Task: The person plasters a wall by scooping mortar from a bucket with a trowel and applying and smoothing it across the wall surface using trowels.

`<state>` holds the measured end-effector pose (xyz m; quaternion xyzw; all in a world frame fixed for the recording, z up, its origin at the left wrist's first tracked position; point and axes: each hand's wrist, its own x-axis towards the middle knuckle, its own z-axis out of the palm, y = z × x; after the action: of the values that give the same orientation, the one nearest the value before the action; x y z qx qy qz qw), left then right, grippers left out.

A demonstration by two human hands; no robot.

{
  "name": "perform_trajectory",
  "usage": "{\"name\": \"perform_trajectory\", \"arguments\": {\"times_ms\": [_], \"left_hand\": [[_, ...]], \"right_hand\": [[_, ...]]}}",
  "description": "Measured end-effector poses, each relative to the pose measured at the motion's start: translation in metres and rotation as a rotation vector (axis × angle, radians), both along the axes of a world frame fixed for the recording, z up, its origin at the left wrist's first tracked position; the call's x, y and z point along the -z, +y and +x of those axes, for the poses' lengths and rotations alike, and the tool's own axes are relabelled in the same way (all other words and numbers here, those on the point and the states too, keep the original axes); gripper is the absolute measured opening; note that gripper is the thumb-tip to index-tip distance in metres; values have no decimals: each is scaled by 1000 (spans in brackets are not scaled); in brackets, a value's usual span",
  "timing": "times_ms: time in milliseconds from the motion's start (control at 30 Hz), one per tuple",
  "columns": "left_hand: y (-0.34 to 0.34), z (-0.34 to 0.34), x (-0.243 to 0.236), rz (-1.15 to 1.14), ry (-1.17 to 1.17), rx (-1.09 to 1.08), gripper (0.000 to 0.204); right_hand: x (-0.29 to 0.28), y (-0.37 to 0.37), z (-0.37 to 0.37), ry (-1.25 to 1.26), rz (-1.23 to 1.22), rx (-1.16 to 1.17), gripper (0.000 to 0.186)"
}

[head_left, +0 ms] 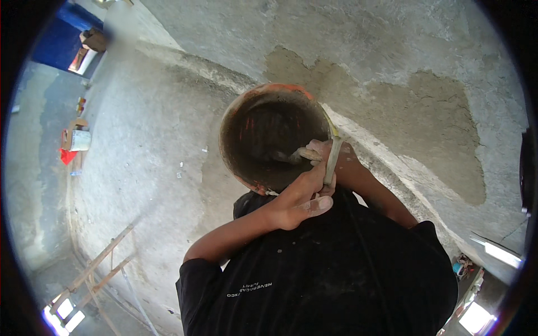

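An orange-rimmed bucket (246, 140), coated with grey mortar and dark inside, is in front of my body. My right hand (342, 162) is closed on a mortar-covered trowel handle (310, 154), with the trowel reaching into the bucket. My left hand (302, 199) grips a pale, dirty flat tool with a yellow edge (335, 148), seen edge-on at the bucket's right side. Both hands are close together, with dusty fingers; some fingers are hidden.
A grey wall with a darker mortar patch (431, 134) rises ahead and right. Along the far left lie a white pail (81, 141), red plastic (68, 157) and small items. Wooden poles (106, 252) lean at lower left. Small debris (180, 173) dots the concrete floor (140, 134).
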<state>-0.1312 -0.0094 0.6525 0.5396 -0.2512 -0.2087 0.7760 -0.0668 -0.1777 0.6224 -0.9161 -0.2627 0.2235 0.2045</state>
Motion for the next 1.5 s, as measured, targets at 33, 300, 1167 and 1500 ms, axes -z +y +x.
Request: {"name": "perform_trajectory", "arguments": {"times_ms": [33, 300, 1167, 1500], "left_hand": [[2, -1, 0, -48, 10, -14, 49], [-28, 1, -11, 23, 54, 15, 65], [-97, 29, 2, 41, 457, -185, 46], [-103, 33, 20, -238, 193, -401, 46]], "right_hand": [[-2, 1, -1, -281, -50, -202, 25], [54, 21, 8, -221, 38, 99, 36], [205, -97, 97, 134, 151, -577, 50], [38, -89, 141, 5, -55, -458, 46]]}}
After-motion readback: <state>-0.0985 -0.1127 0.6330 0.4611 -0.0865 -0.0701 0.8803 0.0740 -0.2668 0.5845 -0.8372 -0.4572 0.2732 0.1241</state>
